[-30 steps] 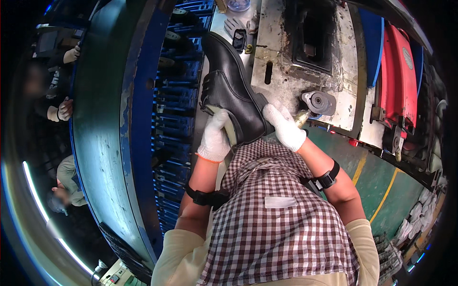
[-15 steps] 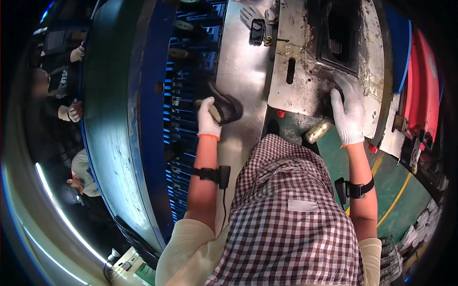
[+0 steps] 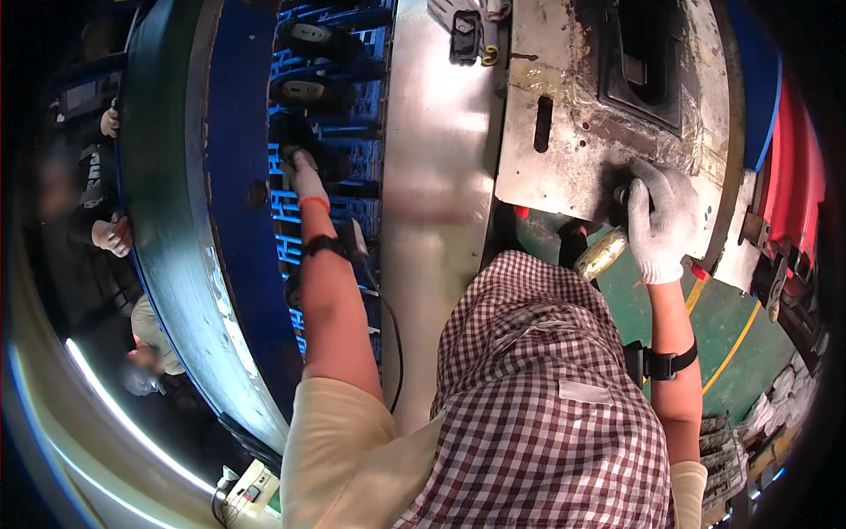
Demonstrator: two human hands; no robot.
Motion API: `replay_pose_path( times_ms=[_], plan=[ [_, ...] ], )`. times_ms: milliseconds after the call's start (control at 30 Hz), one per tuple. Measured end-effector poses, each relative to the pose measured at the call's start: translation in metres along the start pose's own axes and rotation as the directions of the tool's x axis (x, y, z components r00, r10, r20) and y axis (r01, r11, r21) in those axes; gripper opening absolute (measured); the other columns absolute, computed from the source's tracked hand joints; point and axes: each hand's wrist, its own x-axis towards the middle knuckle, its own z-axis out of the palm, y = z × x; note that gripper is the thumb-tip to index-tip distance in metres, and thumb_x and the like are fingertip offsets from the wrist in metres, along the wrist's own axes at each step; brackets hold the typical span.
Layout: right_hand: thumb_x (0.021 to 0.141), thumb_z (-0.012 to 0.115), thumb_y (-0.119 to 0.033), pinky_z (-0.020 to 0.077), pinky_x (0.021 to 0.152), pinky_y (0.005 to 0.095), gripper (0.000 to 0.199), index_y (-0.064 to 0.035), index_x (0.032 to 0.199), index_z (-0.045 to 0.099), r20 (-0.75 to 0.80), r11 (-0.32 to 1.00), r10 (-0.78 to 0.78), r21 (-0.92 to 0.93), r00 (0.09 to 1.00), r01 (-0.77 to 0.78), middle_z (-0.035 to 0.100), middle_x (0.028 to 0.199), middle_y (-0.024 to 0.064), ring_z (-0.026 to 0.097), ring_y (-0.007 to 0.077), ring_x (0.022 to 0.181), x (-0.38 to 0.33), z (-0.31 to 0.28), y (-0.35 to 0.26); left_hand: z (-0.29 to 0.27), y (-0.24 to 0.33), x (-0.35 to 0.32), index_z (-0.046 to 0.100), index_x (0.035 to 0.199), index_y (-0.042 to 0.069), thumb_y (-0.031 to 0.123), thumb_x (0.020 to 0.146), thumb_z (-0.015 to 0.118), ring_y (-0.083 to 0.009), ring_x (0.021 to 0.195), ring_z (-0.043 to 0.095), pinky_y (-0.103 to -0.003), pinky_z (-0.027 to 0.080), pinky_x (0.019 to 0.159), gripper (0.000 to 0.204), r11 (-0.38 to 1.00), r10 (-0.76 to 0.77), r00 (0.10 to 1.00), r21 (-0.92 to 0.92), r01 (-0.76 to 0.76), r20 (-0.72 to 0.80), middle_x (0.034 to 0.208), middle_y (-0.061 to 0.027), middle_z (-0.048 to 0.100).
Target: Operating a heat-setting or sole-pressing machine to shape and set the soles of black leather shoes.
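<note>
My left hand (image 3: 307, 179), in a white glove with an orange cuff, reaches into the blue-slatted rack (image 3: 286, 242) on the left. Its fingers close on a dark shoe (image 3: 293, 134), which blends into the shadows there. My right hand (image 3: 665, 216), gloved too, lies curled at the near edge of a worn metal machine plate (image 3: 542, 181). A dark rounded part (image 3: 622, 192) sits at its thumb and fingers. From beside the palm sticks out a stubby handle wrapped in yellowish tape (image 3: 602, 254); the glove hides what the fingers grip.
More dark shoes (image 3: 300, 91) stand in the rack. A bare steel counter (image 3: 436, 189) runs between rack and machine. Grey gloves and a black device (image 3: 465, 40) lie at its far end. Beyond a green conveyor belt (image 3: 167, 220), gloved hands of co-workers show. A red cover (image 3: 793, 167) stands right.
My left hand has carried the dark shoe from above the steel counter leftward and away into the rack. My right hand stays by the plate's edge, shifted slightly.
</note>
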Motion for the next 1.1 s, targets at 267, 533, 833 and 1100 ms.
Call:
replay_pose_path(
  times_ms=[267,533,833,1100],
  plan=[
    [0.087,0.07,-0.005,0.0536,0.08,0.0407,0.017,-0.0054,0.103,0.076,-0.021,1.0,-0.018,0.005,1.0,0.018,0.071,0.092,0.0134,0.068,0.0306,0.086,-0.006,0.005,0.003,-0.148,-0.063,-0.134,0.059,0.14,0.006,0.062,0.088,0.068,-0.0415,0.132,0.056,-0.056,0.047,0.104,0.077,0.807,-0.444,0.567,-0.035,0.59,-0.693,0.138,-0.0244,0.062],
    [0.091,0.067,-0.006,0.0523,0.081,0.0411,0.015,-0.005,0.104,0.075,0.084,0.998,-0.016,-0.067,0.996,0.021,0.072,0.092,0.0129,0.068,0.0311,0.087,-0.007,0.006,0.003,-0.224,-0.16,-0.091,0.069,0.124,0.019,0.058,0.085,0.07,-0.0374,0.122,0.062,-0.068,0.044,0.102,0.054,0.35,-0.77,0.607,-0.666,0.659,0.196,0.127,-0.0092,0.07],
    [0.092,0.067,-0.012,0.0515,0.081,0.0431,0.015,-0.0062,0.103,0.075,0.059,0.997,0.009,-0.082,0.998,-0.004,0.07,0.09,0.0139,0.067,0.033,0.087,-0.005,0.003,0.001,-0.206,-0.106,-0.203,0.061,0.137,0.01,0.038,0.085,0.066,-0.0434,0.132,0.053,-0.074,0.04,0.108,0.06,0.028,-0.594,0.718,-0.883,0.469,0.363,0.142,-0.0162,0.06],
    [0.091,0.068,-0.019,0.0521,0.09,0.0487,0.024,-0.0048,0.111,0.071,0.343,0.949,-0.145,0.315,0.928,0.032,0.069,0.106,0.0169,0.064,0.0386,0.103,-0.011,-0.005,-0.034,-0.089,0.111,-0.327,0.043,0.152,0.004,0.031,0.08,0.069,-0.0453,0.14,0.046,-0.064,0.036,0.118,0.082,0.182,-0.045,0.49,-0.475,0.861,0.87,0.148,-0.0225,0.052]
  ],
)
